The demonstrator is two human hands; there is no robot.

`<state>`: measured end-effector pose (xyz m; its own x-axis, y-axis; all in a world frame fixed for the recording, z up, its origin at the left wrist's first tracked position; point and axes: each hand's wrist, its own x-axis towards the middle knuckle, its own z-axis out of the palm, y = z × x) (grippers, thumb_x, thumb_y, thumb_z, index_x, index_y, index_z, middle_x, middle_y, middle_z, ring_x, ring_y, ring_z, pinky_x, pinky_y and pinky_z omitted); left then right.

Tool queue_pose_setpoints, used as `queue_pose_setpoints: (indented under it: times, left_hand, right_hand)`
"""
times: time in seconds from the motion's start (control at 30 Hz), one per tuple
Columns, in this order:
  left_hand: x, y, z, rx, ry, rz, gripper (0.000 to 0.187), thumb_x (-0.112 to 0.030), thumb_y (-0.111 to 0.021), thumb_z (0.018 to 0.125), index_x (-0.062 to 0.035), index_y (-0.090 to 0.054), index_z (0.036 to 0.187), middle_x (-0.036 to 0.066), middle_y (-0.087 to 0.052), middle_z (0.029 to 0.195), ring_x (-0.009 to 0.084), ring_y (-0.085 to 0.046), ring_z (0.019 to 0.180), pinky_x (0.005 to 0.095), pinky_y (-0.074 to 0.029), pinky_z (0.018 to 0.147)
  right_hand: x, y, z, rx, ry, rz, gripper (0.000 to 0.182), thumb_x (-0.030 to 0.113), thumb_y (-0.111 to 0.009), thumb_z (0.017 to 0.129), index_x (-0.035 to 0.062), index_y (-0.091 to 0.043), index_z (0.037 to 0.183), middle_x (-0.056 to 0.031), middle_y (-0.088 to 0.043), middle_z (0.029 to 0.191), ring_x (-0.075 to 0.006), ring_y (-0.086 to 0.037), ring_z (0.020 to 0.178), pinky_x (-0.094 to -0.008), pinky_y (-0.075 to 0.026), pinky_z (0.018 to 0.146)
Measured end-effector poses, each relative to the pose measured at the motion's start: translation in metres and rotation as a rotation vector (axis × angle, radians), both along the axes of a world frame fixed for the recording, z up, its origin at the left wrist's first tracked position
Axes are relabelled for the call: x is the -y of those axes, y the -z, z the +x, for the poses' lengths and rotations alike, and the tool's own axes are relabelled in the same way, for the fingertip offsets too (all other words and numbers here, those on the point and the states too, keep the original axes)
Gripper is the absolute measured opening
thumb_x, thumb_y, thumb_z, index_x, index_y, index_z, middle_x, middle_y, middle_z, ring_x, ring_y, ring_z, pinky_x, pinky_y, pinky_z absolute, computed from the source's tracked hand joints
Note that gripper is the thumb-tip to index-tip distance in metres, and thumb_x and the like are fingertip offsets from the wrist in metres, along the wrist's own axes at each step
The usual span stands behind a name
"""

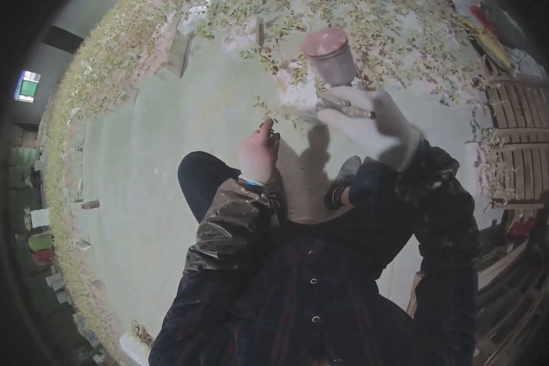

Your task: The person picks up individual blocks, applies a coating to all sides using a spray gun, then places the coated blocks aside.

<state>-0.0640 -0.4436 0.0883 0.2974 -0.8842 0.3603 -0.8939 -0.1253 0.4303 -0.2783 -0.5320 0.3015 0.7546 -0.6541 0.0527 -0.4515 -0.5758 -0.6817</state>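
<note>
Pale floor (152, 165) beneath — leafy sprig (265, 107) pinched in left hand (258, 152), tool (355, 111) in right hand (381, 125).

Slatted wood (523, 146) lines the right side, while a green object (41, 242) sits beside a red one (43, 257) far left.
</note>
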Motion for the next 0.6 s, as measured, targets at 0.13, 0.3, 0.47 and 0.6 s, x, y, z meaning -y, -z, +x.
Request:
queue_pose_setpoints:
  times: [0.13, 0.3, 0.47, 0.6]
  left_hand:
    - [-0.002, 0.000, -0.001, -0.010, -0.026, 0.028, 0.031, -0.023, -0.058, 0.084, -0.0188, -0.053, 0.114, 0.009, -0.060, 0.069, 0.0318, -0.058, 0.056, 0.0401, -0.043, 0.045]
    - [-0.001, -0.003, -0.003, 0.008, -0.011, 0.041, 0.033, -0.024, -0.058, 0.085, -0.0198, -0.052, 0.117, 0.007, -0.064, 0.073, 0.0292, -0.061, 0.060, 0.0391, -0.044, 0.047]
    - [0.007, -0.038, -0.004, -0.090, -0.086, 0.144, 0.030, -0.034, -0.055, 0.089, -0.0160, -0.058, 0.114, 0.007, -0.068, 0.083, 0.0282, -0.065, 0.070, 0.0377, -0.050, 0.058]
    - [0.033, -0.081, 0.004, -0.450, -0.205, 0.404, 0.040, -0.042, -0.041, 0.089, -0.0120, -0.068, 0.089, 0.004, -0.068, 0.076, 0.0229, -0.064, 0.074, 0.0335, -0.047, 0.065]
  right_hand:
    - [-0.005, 0.000, -0.009, 0.008, -0.020, 0.062, 0.024, 0.007, -0.063, 0.085, 0.0009, -0.063, 0.109, -0.0138, -0.064, 0.106, -0.0229, -0.059, 0.099, -0.0309, -0.046, 0.091]
    - [-0.012, -0.003, -0.012, 0.195, 0.035, 0.062, 0.035, 0.013, -0.072, 0.079, 0.0032, -0.063, 0.111, -0.0121, -0.066, 0.106, -0.0164, -0.065, 0.096, -0.0230, -0.051, 0.090]
    - [-0.006, -0.004, -0.008, -0.143, 0.173, 0.167, 0.043, 0.024, -0.061, 0.085, 0.0037, -0.054, 0.123, -0.0163, -0.064, 0.107, -0.0164, -0.065, 0.083, -0.0231, -0.054, 0.078]
    - [0.002, 0.023, -0.020, 0.187, 0.034, 0.019, 0.039, 0.001, -0.064, 0.083, -0.0051, -0.054, 0.120, -0.0231, -0.055, 0.119, -0.0255, -0.061, 0.101, -0.0273, -0.054, 0.087]
